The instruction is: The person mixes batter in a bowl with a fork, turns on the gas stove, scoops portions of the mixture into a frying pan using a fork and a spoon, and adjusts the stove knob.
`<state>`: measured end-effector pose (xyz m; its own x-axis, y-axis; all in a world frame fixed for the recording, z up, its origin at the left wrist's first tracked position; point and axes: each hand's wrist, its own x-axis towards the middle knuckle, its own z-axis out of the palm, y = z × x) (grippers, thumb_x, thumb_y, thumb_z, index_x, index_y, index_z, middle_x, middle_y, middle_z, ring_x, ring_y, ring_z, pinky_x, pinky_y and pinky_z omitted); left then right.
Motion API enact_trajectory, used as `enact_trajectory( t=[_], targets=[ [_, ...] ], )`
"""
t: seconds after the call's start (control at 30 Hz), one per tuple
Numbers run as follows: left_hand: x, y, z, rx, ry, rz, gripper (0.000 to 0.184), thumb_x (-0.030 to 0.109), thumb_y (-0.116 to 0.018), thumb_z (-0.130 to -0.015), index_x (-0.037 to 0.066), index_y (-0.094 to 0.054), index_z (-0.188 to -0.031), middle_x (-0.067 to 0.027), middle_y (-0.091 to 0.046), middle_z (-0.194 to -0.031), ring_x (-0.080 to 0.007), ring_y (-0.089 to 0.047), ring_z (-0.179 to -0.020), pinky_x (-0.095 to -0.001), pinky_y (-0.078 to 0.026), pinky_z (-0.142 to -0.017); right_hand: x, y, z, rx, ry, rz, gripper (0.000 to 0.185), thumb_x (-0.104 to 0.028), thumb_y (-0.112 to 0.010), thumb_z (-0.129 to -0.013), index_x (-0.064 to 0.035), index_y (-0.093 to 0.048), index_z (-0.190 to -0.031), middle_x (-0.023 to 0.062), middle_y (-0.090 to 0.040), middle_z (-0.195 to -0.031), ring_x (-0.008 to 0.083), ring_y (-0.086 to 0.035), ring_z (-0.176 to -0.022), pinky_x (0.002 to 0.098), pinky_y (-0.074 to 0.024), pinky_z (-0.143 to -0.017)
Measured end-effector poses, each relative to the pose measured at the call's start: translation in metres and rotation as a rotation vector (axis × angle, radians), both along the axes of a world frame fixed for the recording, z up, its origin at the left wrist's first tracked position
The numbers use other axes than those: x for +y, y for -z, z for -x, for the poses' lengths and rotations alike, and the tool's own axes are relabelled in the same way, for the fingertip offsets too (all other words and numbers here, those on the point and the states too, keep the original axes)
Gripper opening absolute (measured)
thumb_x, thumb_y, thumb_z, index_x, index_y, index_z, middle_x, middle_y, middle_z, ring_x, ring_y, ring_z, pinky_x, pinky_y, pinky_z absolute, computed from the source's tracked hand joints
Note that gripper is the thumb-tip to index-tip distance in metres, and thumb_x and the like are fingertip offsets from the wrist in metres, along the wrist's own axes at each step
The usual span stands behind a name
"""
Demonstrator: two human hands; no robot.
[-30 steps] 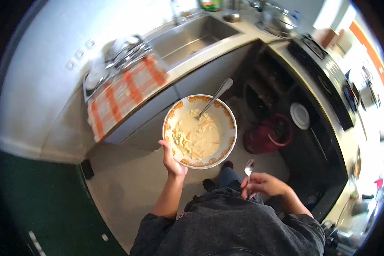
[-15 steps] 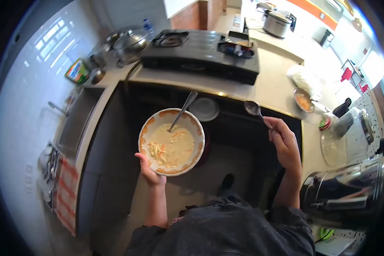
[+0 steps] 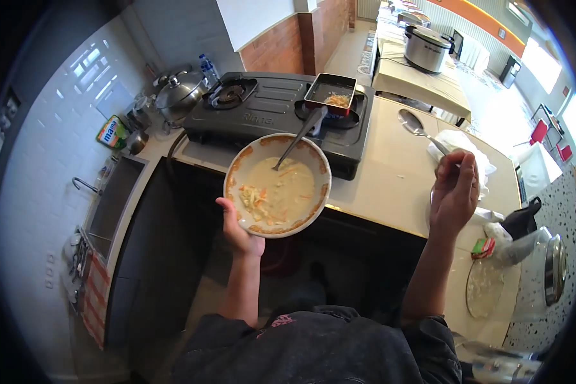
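My left hand (image 3: 242, 238) holds a white bowl with an orange-patterned rim (image 3: 324, 176) from beneath, thumb along its side. Inside is a pale, creamy mixture (image 3: 281, 195) with orange and light shreds. A metal utensil (image 3: 296, 143) leans in the bowl, its working end sunk in the mixture. My right hand (image 3: 454, 192) grips the handle of a metal spoon (image 3: 414, 125), held over the counter at the right. Beyond the bowl, a small rectangular pan (image 3: 326, 82) with some orange shreds sits on the right burner of the black stove (image 3: 262, 105).
A lidded steel pot (image 3: 180, 96) stands left of the stove, and a sink (image 3: 112, 192) lies further left. On the right counter (image 3: 390, 160) are a white plastic bag (image 3: 481, 153) and a clear jar (image 3: 531, 275). A slow cooker (image 3: 427, 48) stands on the far table.
The view has shifted toward the stove, and the bowl now overlaps its front edge. My right hand has moved up and right with the spoon. The dish of shreds is now hidden behind it.
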<state>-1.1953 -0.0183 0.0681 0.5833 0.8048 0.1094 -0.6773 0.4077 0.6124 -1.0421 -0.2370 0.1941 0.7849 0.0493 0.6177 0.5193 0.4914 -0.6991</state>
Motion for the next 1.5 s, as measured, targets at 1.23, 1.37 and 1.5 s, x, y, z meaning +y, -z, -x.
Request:
enact_trajectory(
  t=[1.23, 1.37, 1.5],
  targets=[
    [0.068, 0.136, -0.079, -0.056, -0.073, -0.176, 0.062, 0.047, -0.022, -0.092, -0.003, -0.031, -0.127, -0.0165, -0.04, -0.127, -0.0251, -0.043, -0.115, -0.0358, -0.035, -0.096, 0.156, 0.18, -0.09, 0.128, -0.35, 0.599, 0.023, -0.023, -0.041, -0.092, -0.0031, -0.049, -0.085, 0.0029, -0.053, -0.055, 0.0068, -0.045, -0.045, 0.0205, -0.0362, -0.044],
    [0.074, 0.144, -0.085, -0.05, -0.088, -0.171, 0.062, 0.047, -0.023, -0.092, -0.003, -0.031, -0.127, -0.0169, -0.04, -0.126, -0.0254, -0.043, -0.115, -0.036, -0.035, -0.096, 0.161, 0.183, -0.098, 0.164, -0.418, 0.555, 0.021, -0.022, -0.041, -0.092, -0.0032, -0.049, -0.085, 0.003, -0.053, -0.056, 0.0065, -0.046, -0.047, 0.02, -0.0372, -0.046],
    [0.078, 0.153, -0.087, -0.041, -0.073, -0.151, 0.063, 0.049, -0.024, -0.091, -0.003, -0.031, -0.127, -0.0174, -0.041, -0.126, -0.0257, -0.043, -0.115, -0.0361, -0.035, -0.096, 0.155, 0.187, -0.081, -0.184, -0.296, 0.657, 0.019, -0.019, -0.042, -0.092, -0.0028, -0.049, -0.085, 0.0024, -0.052, -0.057, 0.0065, -0.046, -0.052, 0.0209, -0.0384, -0.05]
  ],
)
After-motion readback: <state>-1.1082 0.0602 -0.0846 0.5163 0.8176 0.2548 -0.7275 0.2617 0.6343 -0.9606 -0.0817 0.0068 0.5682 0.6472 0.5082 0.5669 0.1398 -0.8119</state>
